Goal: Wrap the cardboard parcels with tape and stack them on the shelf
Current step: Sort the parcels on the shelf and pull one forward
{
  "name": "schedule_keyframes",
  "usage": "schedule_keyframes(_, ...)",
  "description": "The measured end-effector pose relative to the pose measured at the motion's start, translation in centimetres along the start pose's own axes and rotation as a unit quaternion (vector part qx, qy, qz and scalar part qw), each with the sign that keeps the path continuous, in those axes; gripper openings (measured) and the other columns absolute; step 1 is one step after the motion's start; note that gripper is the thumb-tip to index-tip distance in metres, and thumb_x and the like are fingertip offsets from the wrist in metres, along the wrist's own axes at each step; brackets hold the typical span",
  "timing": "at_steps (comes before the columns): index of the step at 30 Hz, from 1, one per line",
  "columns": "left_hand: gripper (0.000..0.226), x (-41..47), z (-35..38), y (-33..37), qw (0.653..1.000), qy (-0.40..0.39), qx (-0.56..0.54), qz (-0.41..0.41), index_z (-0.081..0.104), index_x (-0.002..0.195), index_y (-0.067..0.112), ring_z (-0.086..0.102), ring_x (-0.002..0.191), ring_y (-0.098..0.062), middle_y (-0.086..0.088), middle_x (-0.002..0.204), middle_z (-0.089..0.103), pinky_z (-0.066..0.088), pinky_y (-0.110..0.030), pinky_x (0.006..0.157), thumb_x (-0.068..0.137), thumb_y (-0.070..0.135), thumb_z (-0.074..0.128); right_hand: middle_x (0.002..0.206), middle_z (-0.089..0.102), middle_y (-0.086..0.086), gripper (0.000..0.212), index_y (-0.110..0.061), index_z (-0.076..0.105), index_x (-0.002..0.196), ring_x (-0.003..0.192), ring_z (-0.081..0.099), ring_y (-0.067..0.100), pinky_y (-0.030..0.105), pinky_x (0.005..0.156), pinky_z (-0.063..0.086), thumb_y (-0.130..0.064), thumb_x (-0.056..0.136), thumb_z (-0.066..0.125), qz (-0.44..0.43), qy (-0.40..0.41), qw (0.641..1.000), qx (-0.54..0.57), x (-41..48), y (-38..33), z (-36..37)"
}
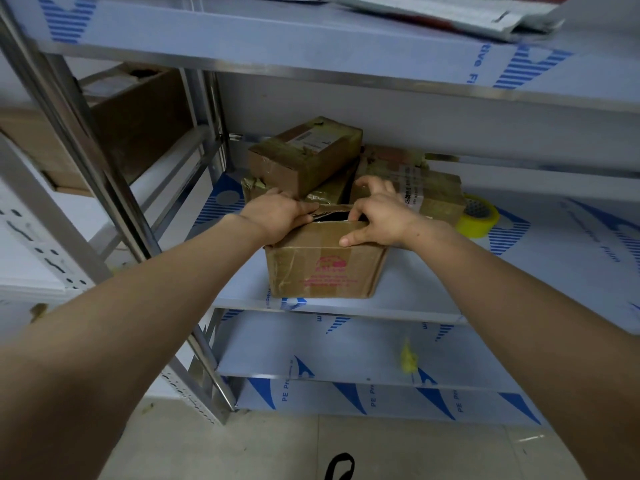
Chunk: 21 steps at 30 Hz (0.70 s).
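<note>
1. We see a brown front parcel [325, 268] with pink print.
2. We see a yellow tape roll [479, 218].
3. We see a pale shelf [450, 271], blue-striped.
4. We see olive-brown stacked parcels [304, 157].

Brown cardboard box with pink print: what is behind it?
Behind the brown cardboard box with pink print sit tape-wrapped brown parcels, with a small oblong parcel stacked on top. The left hand and right hand, gripping the box's top edge, hide the lower parcels' near faces.
</note>
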State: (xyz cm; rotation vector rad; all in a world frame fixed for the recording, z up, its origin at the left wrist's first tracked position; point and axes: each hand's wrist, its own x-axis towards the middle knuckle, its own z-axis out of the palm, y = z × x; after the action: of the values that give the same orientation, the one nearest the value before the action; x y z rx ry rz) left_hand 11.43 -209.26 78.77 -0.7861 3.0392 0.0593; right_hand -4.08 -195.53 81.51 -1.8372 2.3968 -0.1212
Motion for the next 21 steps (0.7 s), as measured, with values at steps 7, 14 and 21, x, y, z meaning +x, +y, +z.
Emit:
schedule_keyframes(7, 0.042, 0.2, -0.6, -0.2, 0.996, -0.028, -0.081, -0.009, 0.042, 0.142, 0.032, 0.036, 0.129, -0.032, -0.01, 0.14, 0.046, 0.03, -0.042, 0.107, 0.101, 0.04, 0.034, 0.136, 0.027, 0.004, 0.04, -0.024, 0.058, 0.088, 0.13, 0.027, 0.022, 0.038, 0.109, 0.031, -0.044, 0.064, 0.083, 0.021, 0.022, 0.994, 0.106, 0.1, 0.6, 0.9)
schedule_keyframes(14, 0.039, 0.1, -1.1, -0.4, 0.976, -0.054, -0.208, -0.02, 0.051, 0.137, 0.024, 0.045, 0.124, -0.024, -0.006, 0.136, 0.051, 0.032, -0.026, 0.098, 0.101, 0.034, 0.04, 0.115, 0.026, -0.006, 0.049, -0.021, 0.053, 0.093, 0.111, 0.037, 0.012, 0.022, 0.09, 0.031, -0.044, 0.063, 0.084, 0.027, 0.035, 0.991, 0.128, -0.1, 1.0, 1.7)
schedule_keyframes(21, 0.035, 0.0, -1.6, -0.4, 0.96, -0.062, -0.27, -0.042, 0.057, 0.13, 0.023, 0.049, 0.101, -0.012, 0.002, 0.113, 0.056, 0.036, -0.025, 0.088, 0.1, 0.033, 0.043, 0.112, 0.039, -0.002, 0.049, -0.023, 0.051, 0.1, 0.099, 0.041, 0.012, 0.027, 0.079, 0.036, -0.047, 0.068, 0.079, 0.024, 0.023, 0.995, 0.089, -0.2, 0.7, 1.2)
